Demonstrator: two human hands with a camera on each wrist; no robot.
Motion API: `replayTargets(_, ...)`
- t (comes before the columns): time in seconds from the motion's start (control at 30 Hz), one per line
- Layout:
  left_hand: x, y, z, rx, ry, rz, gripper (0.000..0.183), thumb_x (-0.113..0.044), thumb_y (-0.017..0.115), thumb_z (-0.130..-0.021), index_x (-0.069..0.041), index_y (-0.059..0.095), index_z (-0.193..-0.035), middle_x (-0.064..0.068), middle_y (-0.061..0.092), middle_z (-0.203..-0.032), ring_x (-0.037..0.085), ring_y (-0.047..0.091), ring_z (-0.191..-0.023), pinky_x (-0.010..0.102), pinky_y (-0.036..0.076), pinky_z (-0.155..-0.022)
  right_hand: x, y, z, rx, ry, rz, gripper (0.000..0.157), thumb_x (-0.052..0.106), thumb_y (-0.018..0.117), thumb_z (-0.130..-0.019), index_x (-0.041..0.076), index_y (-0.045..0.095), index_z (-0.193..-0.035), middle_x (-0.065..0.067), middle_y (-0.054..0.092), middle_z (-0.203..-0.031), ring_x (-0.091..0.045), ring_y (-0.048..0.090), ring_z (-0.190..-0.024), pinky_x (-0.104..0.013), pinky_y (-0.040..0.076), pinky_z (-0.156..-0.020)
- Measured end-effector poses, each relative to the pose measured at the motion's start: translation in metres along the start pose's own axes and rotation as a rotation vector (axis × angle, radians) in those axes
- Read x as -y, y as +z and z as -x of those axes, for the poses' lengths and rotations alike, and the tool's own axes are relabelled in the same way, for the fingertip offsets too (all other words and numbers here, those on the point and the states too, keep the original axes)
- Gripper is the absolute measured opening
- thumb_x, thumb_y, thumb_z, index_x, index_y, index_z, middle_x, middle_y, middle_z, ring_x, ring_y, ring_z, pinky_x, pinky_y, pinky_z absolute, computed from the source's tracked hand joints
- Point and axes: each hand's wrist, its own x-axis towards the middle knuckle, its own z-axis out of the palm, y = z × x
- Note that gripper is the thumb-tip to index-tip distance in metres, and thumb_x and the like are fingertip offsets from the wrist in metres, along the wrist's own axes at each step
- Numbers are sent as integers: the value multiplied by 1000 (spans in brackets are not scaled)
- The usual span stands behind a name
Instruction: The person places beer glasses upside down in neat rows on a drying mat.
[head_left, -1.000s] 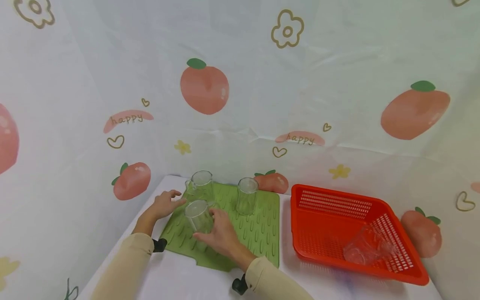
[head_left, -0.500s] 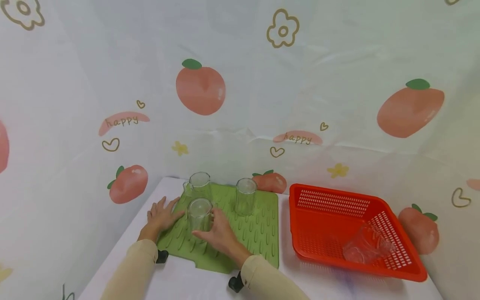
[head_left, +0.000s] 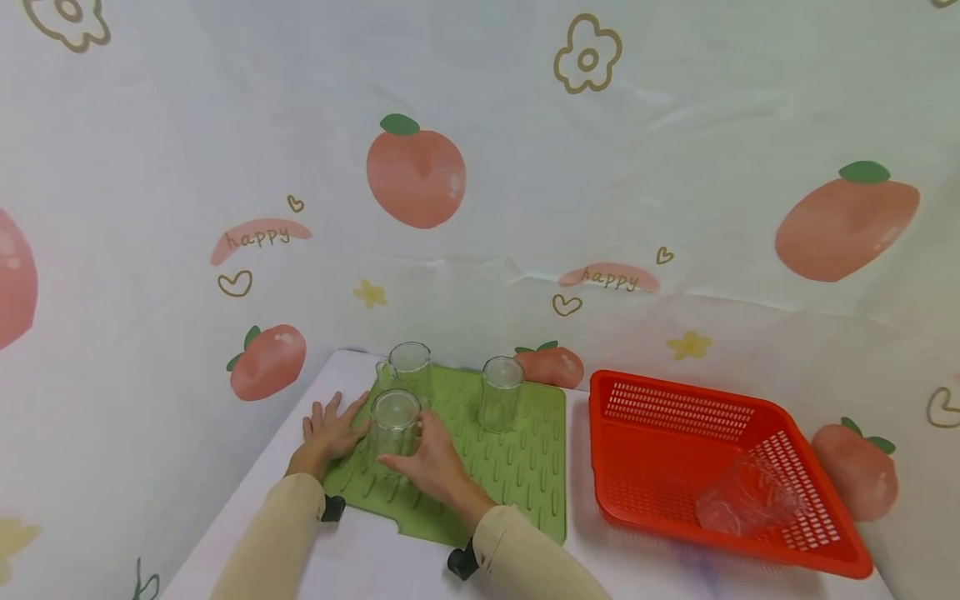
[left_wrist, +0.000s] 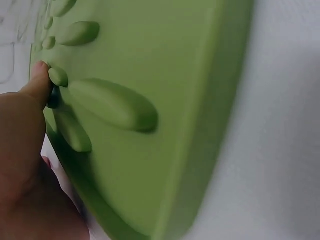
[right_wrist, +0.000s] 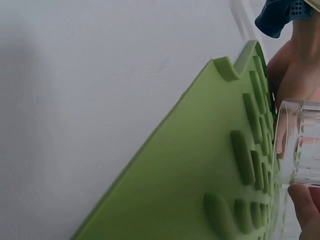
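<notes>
My right hand [head_left: 435, 462] grips a clear glass mug [head_left: 392, 421] by its handle side, with the thumb along the front. The mug stands upside down over the left part of a green ridged mat [head_left: 536, 492]; in the right wrist view the mug [right_wrist: 306, 117] has its rim right at the mat's ridges. My left hand [head_left: 330, 435] lies with fingers spread at the mat's left edge, and its thumb [left_wrist: 39, 80] touches the mat in the left wrist view. Behind the held mug stands another glass mug [head_left: 412, 367], handle to the left. A third glass [head_left: 500, 400] stands right of it.
A red perforated plastic basket [head_left: 597, 467] stands right of the mat, with a clear glass mug [head_left: 735, 500] lying on its side in it. A white table [head_left: 360, 554] bears everything. A white cloth printed with fruit [head_left: 416, 179] hangs close behind and at the sides.
My left hand has come down from beside the mugs to lie spread at the mat's edge. The mug in my right hand has gone from tilted to straight, over the mat.
</notes>
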Motion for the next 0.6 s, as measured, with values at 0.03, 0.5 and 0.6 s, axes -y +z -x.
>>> replayTargets(0.03,1,1,-1,1,4,1,70,-60,40,-102,-26,25,-162,32,1,-166,65,-13,-149,81,-6,-114,0,1,0,4,4,-5,79,37,86,-83,11,45,-146,-5,56,-138,-22,59,-129,-30,54,-101)
replayTargets(0.5,5,5,-4,4,5,7,66,-22,47,-100,-24,24,-162,31,-2,-167,64,-17,-149,80,-11,-114,-2,10,-3,36,21,145,77,42,85,-82,11,47,-141,-3,57,-133,-18,60,-121,-31,55,-97)
replayTargets(0.6,4,5,-4,-3,-3,8,69,-13,46,-97,-23,25,-162,31,-1,-167,63,-16,-149,79,-10,-114,0,11,-5,61,23,205,75,43,84,-83,11,48,-141,-3,58,-133,-17,60,-124,-34,54,-101)
